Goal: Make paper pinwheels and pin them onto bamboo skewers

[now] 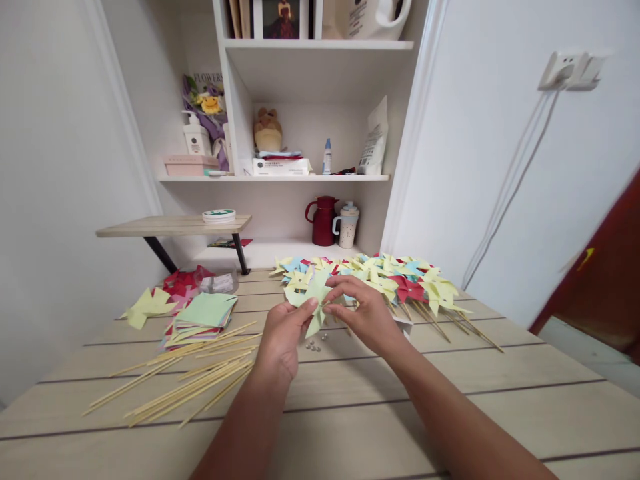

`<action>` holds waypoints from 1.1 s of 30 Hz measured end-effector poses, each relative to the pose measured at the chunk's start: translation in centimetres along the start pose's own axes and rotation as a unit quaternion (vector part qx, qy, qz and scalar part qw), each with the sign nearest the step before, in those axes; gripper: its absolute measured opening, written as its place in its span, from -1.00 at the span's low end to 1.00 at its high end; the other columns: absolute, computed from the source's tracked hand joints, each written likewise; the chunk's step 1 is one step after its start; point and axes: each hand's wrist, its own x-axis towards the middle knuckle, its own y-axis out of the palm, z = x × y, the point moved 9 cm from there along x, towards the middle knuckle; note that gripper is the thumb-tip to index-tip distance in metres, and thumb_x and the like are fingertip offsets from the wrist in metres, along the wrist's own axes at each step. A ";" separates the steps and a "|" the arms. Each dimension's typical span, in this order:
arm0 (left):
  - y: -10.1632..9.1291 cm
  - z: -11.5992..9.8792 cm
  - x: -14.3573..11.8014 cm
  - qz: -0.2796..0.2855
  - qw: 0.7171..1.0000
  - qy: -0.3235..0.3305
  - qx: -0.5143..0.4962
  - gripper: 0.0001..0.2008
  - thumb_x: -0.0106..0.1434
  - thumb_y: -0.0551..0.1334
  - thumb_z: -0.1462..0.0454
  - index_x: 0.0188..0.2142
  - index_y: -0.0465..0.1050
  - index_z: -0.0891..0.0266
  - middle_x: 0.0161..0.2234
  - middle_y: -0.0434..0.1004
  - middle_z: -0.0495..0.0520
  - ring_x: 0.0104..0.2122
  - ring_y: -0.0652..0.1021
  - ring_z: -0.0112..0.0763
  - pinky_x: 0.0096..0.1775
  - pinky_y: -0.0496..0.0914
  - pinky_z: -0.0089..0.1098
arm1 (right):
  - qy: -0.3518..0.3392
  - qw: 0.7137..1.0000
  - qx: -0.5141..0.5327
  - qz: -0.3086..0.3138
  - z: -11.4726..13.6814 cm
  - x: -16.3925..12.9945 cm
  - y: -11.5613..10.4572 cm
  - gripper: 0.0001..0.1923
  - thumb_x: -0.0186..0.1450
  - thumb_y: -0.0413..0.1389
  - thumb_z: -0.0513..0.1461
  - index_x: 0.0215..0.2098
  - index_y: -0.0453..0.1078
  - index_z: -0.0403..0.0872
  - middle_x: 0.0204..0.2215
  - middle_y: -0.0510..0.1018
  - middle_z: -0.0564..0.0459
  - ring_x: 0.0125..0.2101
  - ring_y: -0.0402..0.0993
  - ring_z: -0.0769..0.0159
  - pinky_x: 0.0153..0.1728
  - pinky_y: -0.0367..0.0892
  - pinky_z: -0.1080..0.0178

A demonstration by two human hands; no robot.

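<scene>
A pale green paper pinwheel [316, 291] is held up above the table between my two hands. My left hand [285, 333] pinches it from the left, thumb on its front near the middle. From the right, my right hand [363, 312] curls its thumb and fingertips together at the pinwheel's centre; whether something small is between them I cannot make out. Several small silver pins [313, 346] lie on the table just below. Beyond my hands, finished pinwheels [383, 283] in yellow, red and blue lie in a heap on their sticks.
Bare wooden sticks [200, 387] lie spread at the left. Behind them are a stack of coloured paper squares [205, 313], a yellow paper pinwheel [149, 307] and a clear box [217, 281]. A raised wooden stand [175, 227] and a white shelf [275, 179] stand at the back.
</scene>
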 end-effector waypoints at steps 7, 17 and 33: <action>-0.4 -0.2 0.1 -0.013 1.000 0.003 0.004 -0.77 -0.13 0.52 0.32 -0.46 0.59 0.37 -0.53 0.59 0.05 -0.55 0.47 -0.53 -0.41 0.36 -0.50 | 0.012 0.999 0.043 -0.014 -0.2 0.0 -0.4 -0.96 0.21 0.26 -0.23 -0.34 0.50 0.04 -0.12 0.60 0.00 -0.02 0.49 0.12 0.02 0.34 0.03; -0.5 -0.2 0.2 -0.018 1.000 -0.011 -0.015 -0.93 0.15 0.37 0.43 -0.32 0.59 0.41 -0.33 0.67 0.21 -0.43 0.59 -0.44 -0.28 0.49 -0.45 | 0.035 0.994 0.097 -0.031 -1.4 0.2 -1.3 -0.93 0.24 0.25 -0.18 -0.30 0.59 0.12 0.05 0.47 0.03 0.15 0.32 0.12 0.18 0.19 -0.02; -0.2 -0.1 0.3 0.029 0.999 -0.024 -0.024 -0.77 0.05 0.46 0.37 -0.26 0.61 0.42 -0.28 0.67 0.25 -0.38 0.62 -0.37 -0.26 0.52 -0.43 | 0.019 0.995 0.085 0.057 0.0 0.4 -1.1 -0.97 0.22 0.30 -0.14 -0.35 0.61 0.15 0.15 0.38 0.09 0.19 0.27 0.11 0.22 0.18 -0.05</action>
